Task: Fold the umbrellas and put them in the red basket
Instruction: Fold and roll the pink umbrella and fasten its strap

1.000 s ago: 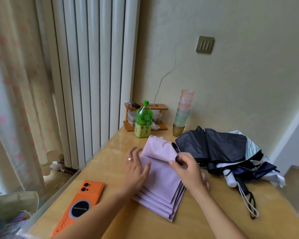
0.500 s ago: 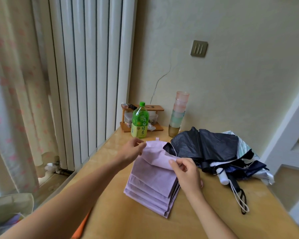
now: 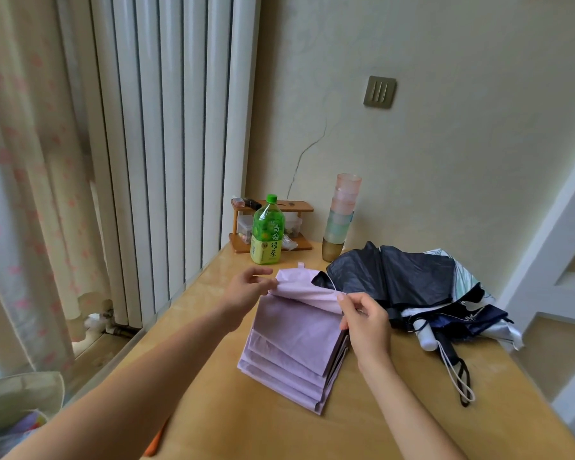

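Toward the middle of the table (image 3: 279, 433), the left hand (image 3: 248, 288) pinches the far left corner of the top panel of the lilac umbrella (image 3: 296, 340) between thumb and fingertips. The right hand (image 3: 365, 323), fingers curled, pinches the same panel's right edge. Between them the flap is raised off the pleats below.

The lilac umbrella lies flat. Its panels are laid over one another in neat steps that descend toward the near edge, so the pleating looks mostly done. By my reading, this last panel has to be laid down, then the canopy rolled and strapped. Its long axis runs from the near edge toward the wall, the far end leaning slightly right. A small tab shows at the far end; which end holds the handle I cannot tell.

Just beside it, toward the right edge, the dark umbrella (image 3: 395, 280) sprawls loose with other canopy cloth, unfolded, its wrist cord trailing toward the near edge. A green bottle (image 3: 268, 230) and a stack of cups (image 3: 341, 217) stand near the far edge. No red basket is in view, so nothing is stowed yet as far as can be seen.
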